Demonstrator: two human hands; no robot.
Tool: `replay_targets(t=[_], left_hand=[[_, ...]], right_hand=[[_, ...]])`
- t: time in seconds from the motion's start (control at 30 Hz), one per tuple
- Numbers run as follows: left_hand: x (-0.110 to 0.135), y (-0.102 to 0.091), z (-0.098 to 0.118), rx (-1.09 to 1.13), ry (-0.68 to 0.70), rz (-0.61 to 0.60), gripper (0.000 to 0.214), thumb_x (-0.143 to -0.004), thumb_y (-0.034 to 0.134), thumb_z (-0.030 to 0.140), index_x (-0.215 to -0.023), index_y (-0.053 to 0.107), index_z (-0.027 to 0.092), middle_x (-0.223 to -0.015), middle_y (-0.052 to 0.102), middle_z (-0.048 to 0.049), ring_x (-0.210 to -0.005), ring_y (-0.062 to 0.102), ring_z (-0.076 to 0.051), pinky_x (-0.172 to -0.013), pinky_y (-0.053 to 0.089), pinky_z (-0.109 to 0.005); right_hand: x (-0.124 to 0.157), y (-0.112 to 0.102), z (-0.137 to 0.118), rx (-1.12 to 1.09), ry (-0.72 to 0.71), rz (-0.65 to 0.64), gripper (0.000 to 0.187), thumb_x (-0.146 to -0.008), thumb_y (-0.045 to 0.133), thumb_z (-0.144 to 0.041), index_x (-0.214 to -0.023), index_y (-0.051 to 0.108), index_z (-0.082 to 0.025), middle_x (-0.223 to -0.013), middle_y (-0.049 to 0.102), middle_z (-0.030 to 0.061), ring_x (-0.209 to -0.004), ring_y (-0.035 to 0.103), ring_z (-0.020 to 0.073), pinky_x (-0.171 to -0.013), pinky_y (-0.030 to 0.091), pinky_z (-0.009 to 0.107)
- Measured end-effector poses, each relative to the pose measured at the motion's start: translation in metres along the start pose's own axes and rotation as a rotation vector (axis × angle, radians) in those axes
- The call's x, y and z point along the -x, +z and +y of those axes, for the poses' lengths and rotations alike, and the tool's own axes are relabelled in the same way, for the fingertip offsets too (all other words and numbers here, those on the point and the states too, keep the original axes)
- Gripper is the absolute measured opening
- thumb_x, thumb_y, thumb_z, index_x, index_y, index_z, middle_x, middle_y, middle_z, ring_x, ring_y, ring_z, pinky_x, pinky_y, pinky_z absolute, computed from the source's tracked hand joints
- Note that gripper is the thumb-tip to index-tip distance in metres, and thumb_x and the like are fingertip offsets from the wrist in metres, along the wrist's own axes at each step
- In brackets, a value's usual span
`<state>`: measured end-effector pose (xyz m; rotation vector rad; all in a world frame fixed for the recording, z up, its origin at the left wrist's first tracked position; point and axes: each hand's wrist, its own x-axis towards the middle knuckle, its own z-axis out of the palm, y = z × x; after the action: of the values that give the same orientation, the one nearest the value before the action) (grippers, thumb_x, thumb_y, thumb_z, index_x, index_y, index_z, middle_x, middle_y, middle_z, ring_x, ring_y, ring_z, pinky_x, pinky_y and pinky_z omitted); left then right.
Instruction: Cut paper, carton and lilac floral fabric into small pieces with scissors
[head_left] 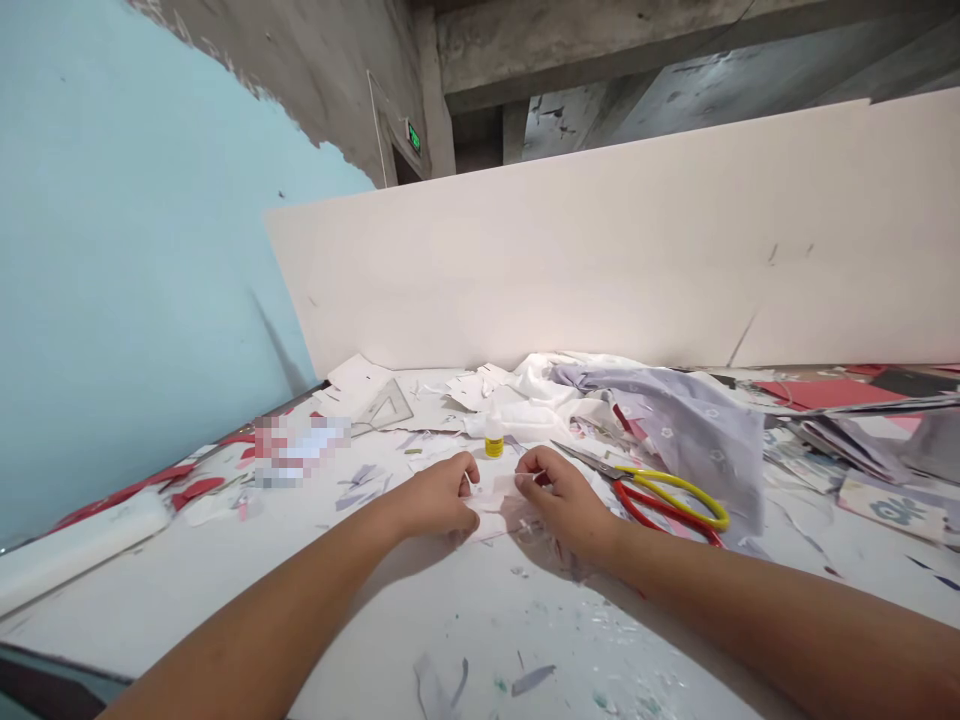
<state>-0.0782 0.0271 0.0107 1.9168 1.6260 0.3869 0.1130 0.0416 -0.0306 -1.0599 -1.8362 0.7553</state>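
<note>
A thin, pale pinkish piece of cloth or paper point(491, 495) lies between my hands on the white tabletop. My right hand point(566, 500) pinches its right edge between thumb and curled fingers. At the left side, my left hand point(442, 497) is curved with thumb and index finger apart, the thumb by the piece's edge. Just beyond my hands stands a small bottle point(493, 445) with a yellow label and whitish top. Scissors point(667, 495) with one yellow and one red handle lie right of my right hand, blades pointing toward the bottle.
Lilac patterned fabric point(682, 420) and white cloth point(540, 375) are heaped behind the scissors. A clear set square point(386, 405) lies back left. Scraps point(532, 680) litter the table, red sheets point(829, 393) lie at right, and a white roll point(82, 545) at left. A white panel point(562, 270) stands behind.
</note>
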Motion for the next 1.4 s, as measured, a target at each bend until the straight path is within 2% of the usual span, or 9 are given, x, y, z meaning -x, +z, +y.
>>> replay_targets(t=[0.13, 0.23, 0.37, 0.43, 0.5, 0.6, 0.87, 1.17, 1.4], left_hand=[[-0.004, 0.001, -0.004, 0.147, 0.092, 0.021, 0.036, -0.053, 0.054, 0.014, -0.087, 0.045, 0.024, -0.068, 0.047, 0.0053, -0.055, 0.044, -0.01, -0.045, 0.031, -0.02], [-0.007, -0.001, -0.008, 0.189, 0.156, 0.106, 0.028, -0.059, 0.053, 0.016, -0.086, 0.047, 0.024, -0.066, 0.046, 0.0057, -0.056, 0.044, -0.01, -0.048, 0.033, -0.02], [-0.011, -0.004, -0.01, 0.292, 0.151, 0.205, 0.03, -0.062, 0.056, 0.019, -0.09, 0.047, 0.024, -0.072, 0.047, 0.0051, -0.058, 0.046, -0.009, -0.049, 0.035, -0.019], [-0.012, -0.005, -0.01, 0.37, 0.147, 0.239, 0.033, -0.062, 0.056, 0.019, -0.093, 0.047, 0.023, -0.076, 0.047, 0.0044, -0.057, 0.048, -0.008, -0.047, 0.036, -0.019], [-0.012, -0.005, -0.01, 0.441, 0.158, 0.257, 0.033, -0.062, 0.056, 0.018, -0.093, 0.046, 0.023, -0.079, 0.046, 0.004, -0.055, 0.049, -0.007, -0.048, 0.038, -0.019], [-0.012, -0.003, -0.009, 0.499, 0.165, 0.277, 0.032, -0.063, 0.057, 0.019, -0.092, 0.046, 0.022, -0.079, 0.046, 0.004, -0.054, 0.049, -0.006, -0.05, 0.04, -0.02], [-0.013, 0.003, -0.009, 0.554, 0.213, 0.296, 0.029, -0.064, 0.059, 0.02, -0.09, 0.048, 0.022, -0.074, 0.046, 0.0049, -0.056, 0.047, -0.006, -0.053, 0.038, -0.02], [-0.01, 0.004, -0.006, 0.59, 0.214, 0.313, 0.027, -0.064, 0.058, 0.019, -0.089, 0.047, 0.021, -0.077, 0.046, 0.0042, -0.055, 0.049, -0.005, -0.055, 0.04, -0.021], [0.001, 0.005, 0.006, 0.475, 0.215, 0.295, 0.033, -0.065, 0.06, 0.026, -0.095, 0.045, 0.024, -0.093, 0.049, 0.0006, -0.063, 0.054, -0.008, -0.051, 0.041, -0.019]], right_hand=[[-0.002, -0.002, -0.002, -0.02, -0.05, 0.023, 0.008, -0.077, 0.047, -0.024, -0.07, 0.047, -0.021, -0.085, 0.049, 0.0011, -0.079, 0.047, 0.0156, -0.073, 0.039, 0.031], [-0.004, -0.003, -0.004, -0.038, -0.048, 0.023, 0.009, -0.076, 0.047, -0.023, -0.068, 0.049, -0.02, -0.088, 0.049, 0.0021, -0.082, 0.048, 0.0161, -0.076, 0.04, 0.031], [-0.008, -0.006, -0.005, -0.061, 0.004, 0.002, 0.009, -0.073, 0.05, -0.022, -0.064, 0.051, -0.019, -0.094, 0.052, 0.0039, -0.087, 0.05, 0.017, -0.076, 0.04, 0.03], [-0.01, -0.007, -0.005, -0.075, 0.058, -0.013, 0.009, -0.072, 0.051, -0.022, -0.064, 0.051, -0.019, -0.084, 0.054, 0.0029, -0.075, 0.052, 0.0154, -0.066, 0.041, 0.028], [-0.011, -0.008, -0.005, -0.09, 0.121, -0.027, 0.009, -0.072, 0.051, -0.024, -0.065, 0.051, -0.019, -0.067, 0.052, -0.0003, -0.058, 0.047, 0.0122, -0.053, 0.037, 0.026], [-0.013, -0.01, -0.006, -0.112, 0.182, -0.028, 0.009, -0.07, 0.054, -0.025, -0.065, 0.053, -0.018, -0.055, 0.048, -0.0034, -0.048, 0.041, 0.0094, -0.045, 0.032, 0.022], [-0.016, -0.01, 0.0, -0.193, 0.209, -0.034, 0.008, -0.067, 0.058, -0.025, -0.068, 0.057, -0.017, -0.061, 0.055, -0.0021, -0.056, 0.052, 0.0108, -0.055, 0.044, 0.024], [-0.016, -0.007, 0.0, -0.297, 0.152, 0.025, 0.014, -0.067, 0.059, -0.028, -0.072, 0.05, -0.019, -0.063, 0.048, -0.0052, -0.054, 0.047, 0.0085, -0.056, 0.05, 0.025], [-0.012, -0.006, -0.005, -0.324, 0.062, 0.127, 0.022, -0.07, 0.058, -0.027, -0.076, 0.037, -0.022, -0.063, 0.038, -0.0077, -0.053, 0.042, 0.008, -0.054, 0.048, 0.025]])
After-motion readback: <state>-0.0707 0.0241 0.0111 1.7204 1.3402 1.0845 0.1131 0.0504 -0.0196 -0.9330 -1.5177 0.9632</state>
